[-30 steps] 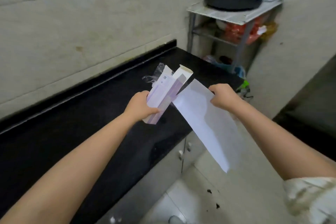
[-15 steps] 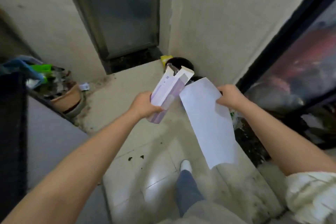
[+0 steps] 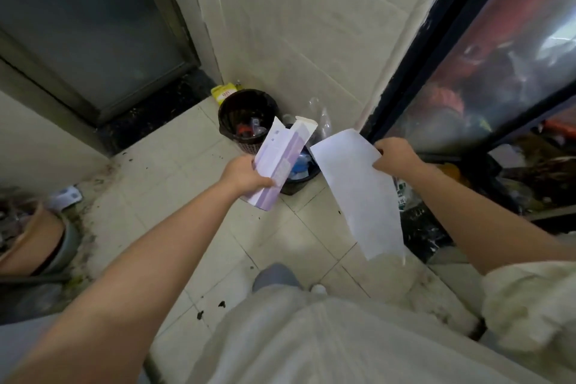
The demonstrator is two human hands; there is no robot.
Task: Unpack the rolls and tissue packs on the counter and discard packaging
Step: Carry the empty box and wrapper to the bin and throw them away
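Observation:
My left hand (image 3: pixel 244 176) grips a flattened purple and white carton (image 3: pixel 282 162), its open flap pointing up and away. My right hand (image 3: pixel 394 154) pinches the top corner of a long white sheet (image 3: pixel 361 193) that hangs down over the floor. Both are held just above and in front of two black waste bins: a mesh bin (image 3: pixel 246 117) in the corner with some rubbish inside, and a second bin (image 3: pixel 299 176) partly hidden behind the carton, holding blue and clear waste. Clear plastic (image 3: pixel 318 115) sticks up behind the carton.
A dark glass door (image 3: pixel 93 37) stands at the left, a tiled wall (image 3: pixel 299 25) ahead, a black-framed glass panel (image 3: pixel 486 72) at the right. A tan pot (image 3: pixel 37 237) sits on the dirty floor at far left. My leg and foot (image 3: pixel 277 277) are below.
I have turned from the black counter to the corner and stepped closer to the bins. Both hands still hold the carton and the white sheet, now nearly over the bins.

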